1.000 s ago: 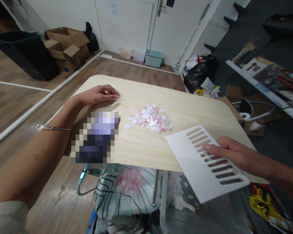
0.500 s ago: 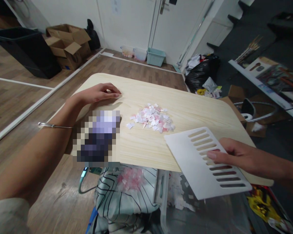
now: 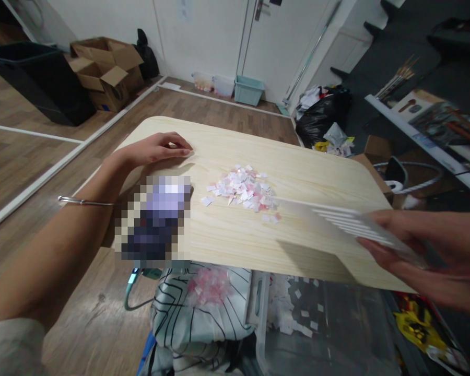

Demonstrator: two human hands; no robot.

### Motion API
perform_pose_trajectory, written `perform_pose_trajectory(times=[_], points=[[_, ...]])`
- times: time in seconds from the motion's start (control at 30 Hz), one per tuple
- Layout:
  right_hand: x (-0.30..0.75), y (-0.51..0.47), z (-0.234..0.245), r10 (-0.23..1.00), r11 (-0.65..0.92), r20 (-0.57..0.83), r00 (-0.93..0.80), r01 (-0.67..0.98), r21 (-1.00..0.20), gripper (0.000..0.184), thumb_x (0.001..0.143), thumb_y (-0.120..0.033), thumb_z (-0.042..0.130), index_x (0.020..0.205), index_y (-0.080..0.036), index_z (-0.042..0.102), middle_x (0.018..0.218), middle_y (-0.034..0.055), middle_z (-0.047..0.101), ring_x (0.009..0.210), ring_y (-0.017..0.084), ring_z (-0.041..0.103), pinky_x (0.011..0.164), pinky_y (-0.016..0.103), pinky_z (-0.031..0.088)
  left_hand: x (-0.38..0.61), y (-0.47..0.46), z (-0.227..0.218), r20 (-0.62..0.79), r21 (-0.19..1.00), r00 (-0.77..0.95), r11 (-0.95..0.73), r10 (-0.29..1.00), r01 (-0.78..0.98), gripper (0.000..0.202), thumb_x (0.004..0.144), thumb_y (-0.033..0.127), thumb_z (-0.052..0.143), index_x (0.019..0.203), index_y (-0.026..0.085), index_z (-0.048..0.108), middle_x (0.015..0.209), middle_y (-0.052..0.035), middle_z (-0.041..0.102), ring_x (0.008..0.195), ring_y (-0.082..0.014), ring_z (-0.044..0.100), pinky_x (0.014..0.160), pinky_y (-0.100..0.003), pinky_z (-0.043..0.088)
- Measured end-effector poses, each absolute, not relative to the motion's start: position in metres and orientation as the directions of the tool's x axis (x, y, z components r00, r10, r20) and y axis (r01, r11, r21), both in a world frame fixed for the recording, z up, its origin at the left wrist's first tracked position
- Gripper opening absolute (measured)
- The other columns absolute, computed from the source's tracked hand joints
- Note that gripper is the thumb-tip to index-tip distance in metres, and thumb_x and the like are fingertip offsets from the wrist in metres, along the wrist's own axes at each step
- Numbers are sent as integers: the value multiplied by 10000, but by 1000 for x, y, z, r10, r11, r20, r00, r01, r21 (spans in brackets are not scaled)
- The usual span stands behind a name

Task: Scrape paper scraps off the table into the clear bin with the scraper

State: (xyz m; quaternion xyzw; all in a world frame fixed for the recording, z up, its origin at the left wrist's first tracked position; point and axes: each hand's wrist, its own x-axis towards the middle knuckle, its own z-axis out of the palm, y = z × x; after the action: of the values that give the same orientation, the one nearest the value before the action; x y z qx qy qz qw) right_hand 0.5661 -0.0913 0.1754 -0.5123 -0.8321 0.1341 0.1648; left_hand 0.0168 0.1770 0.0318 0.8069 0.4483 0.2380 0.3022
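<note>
While our right hand (image 3: 442,237) grips slotted scraper (image 3: 337,219) right of paper scraps (image 3: 243,188), our left hand (image 3: 156,149) rests half-curled on table (image 3: 227,240).

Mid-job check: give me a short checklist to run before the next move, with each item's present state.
1. Right hand gripping the white slotted sheet: ok.
2. Sheet's leading edge touching the scrap pile: cannot tell, motion blur.
3. Left hand apart from the pile, on the table: ok.
4. Left fingertips holding nothing: cannot tell.
5. All tabletop scraps gathered in one pile: not ok, a few stray scraps lie on its near side.
6. Pixelated item apart from the pile: ok.
</note>
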Motion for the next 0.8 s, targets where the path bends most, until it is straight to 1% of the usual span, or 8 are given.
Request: perform_pose_trajectory(times=[0.03, 0.07, 0.17, 0.23, 0.3, 0.4, 0.53, 0.8], points=[[563, -94, 173, 839, 544, 190, -510, 770, -333, 212, 1167, -384, 820, 1308, -395, 976, 1050, 58, 1001, 713, 283, 896, 689, 381, 749, 17, 177, 32, 115, 702, 484, -416, 867, 578, 637, 969, 820, 909, 1250, 267, 1054, 1435, -192, 952, 1387, -419, 831, 1266, -568, 643], [558, -96, 170, 765, 644, 237, -599, 716, -267, 335, 1160, -245, 758, 1394, -394, 944, 1083, 43, 1011, 753, 278, 929, 766, 372, 776, 16, 177, 31, 115, 703, 485, -416, 867, 577, 632, 972, 815, 909, 1249, 265, 1054, 1435, -195, 951, 1386, -417, 834, 1264, -566, 646], [537, -95, 159, 637, 770, 272, -721, 613, -177, 529, 1158, -70, 644, 1531, -384, 848, 1095, 8, 1010, 818, 266, 965, 795, 338, 784, 16, 178, 31, 115, 704, 489, -419, 864, 574, 617, 981, 799, 909, 1254, 264, 1055, 1436, -201, 949, 1390, -418, 836, 1269, -575, 647], [528, -91, 152, 601, 797, 298, -742, 585, -152, 619, 1174, -30, 629, 1655, -384, 791, 1194, 3, 1020, 930, 259, 996, 835, 315, 800, 16, 178, 30, 118, 705, 493, -422, 862, 570, 614, 981, 800, 910, 1251, 268, 1056, 1439, -201, 950, 1397, -421, 834, 1278, -582, 644], [527, -87, 144, 560, 824, 328, -761, 553, -125, 733, 1159, 23, 608, 1765, -364, 746, 1360, 24, 1019, 1094, 257, 1018, 987, 316, 826, 16, 179, 30, 117, 707, 493, -421, 862, 568, 622, 977, 809, 911, 1246, 268, 1057, 1445, -203, 949, 1406, -422, 832, 1284, -579, 641], [534, -81, 133, 490, 866, 346, -801, 492, -88, 713, 1135, 66, 574, 1728, -259, 799, 1453, 108, 1002, 1233, 283, 1014, 1177, 406, 821, 16, 179, 29, 111, 705, 491, -417, 864, 574, 633, 983, 810, 904, 1262, 262, 1055, 1453, -204, 945, 1423, -420, 830, 1285, -569, 641], [542, -78, 124, 446, 888, 346, -826, 456, -57, 552, 1119, 50, 633, 1551, -174, 892, 1353, 173, 1014, 1202, 312, 1021, 1153, 472, 838, 14, 180, 29, 110, 709, 493, -416, 863, 570, 593, 999, 769, 906, 1274, 266, 1059, 1439, -208, 942, 1422, -422, 834, 1277, -580, 645], [567, -85, 125, 503, 864, 241, -830, 477, -161, 571, 1172, 56, 560, 1585, -189, 869, 1433, 169, 1001, 1334, 271, 992, 1232, 404, 789, 14, 180, 27, 120, 715, 488, -416, 865, 562, 618, 980, 799, 917, 1262, 267, 1057, 1442, -202, 939, 1406, -423, 837, 1291, -594, 641]])
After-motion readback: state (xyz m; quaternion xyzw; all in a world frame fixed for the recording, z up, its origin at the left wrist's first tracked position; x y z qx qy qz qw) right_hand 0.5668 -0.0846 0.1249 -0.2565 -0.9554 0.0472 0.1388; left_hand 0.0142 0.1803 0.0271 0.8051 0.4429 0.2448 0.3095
